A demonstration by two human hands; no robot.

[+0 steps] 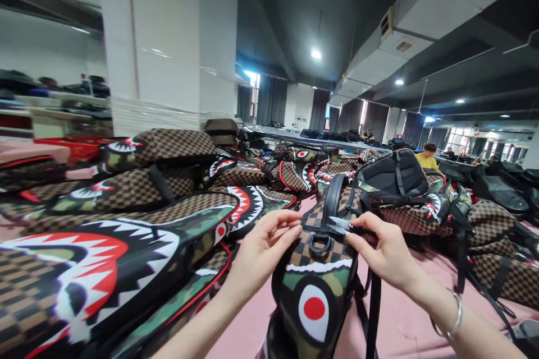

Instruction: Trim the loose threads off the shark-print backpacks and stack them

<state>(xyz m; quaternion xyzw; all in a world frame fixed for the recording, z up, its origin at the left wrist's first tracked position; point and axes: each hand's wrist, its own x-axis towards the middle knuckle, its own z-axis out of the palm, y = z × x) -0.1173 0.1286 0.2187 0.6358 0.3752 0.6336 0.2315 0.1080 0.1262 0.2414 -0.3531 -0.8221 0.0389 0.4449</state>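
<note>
A backpack (292, 286) with a brown check, a camouflage band and a red-and-white eye stands upright in front of me. My right hand (381, 244) is closed around small thread snips (337, 224), whose pointed metal blades lie over the top of the bag, pointing left. Across from it, my left hand (265, 247) pinches thumb and fingertips together at the bag's left upper edge; what is between them is too small to make out. Between both hands are the black carry handle (332, 196) and a black D-shaped loop (320, 244).
Similar shark-mouth backpacks (138, 269) are piled to the left and behind. More bags (492, 224) with loose straps lie on the right. Pink sheeting (404, 303) covers the table. A white column (168, 39) rises at the back left. A person in yellow (428, 158) sits farther off.
</note>
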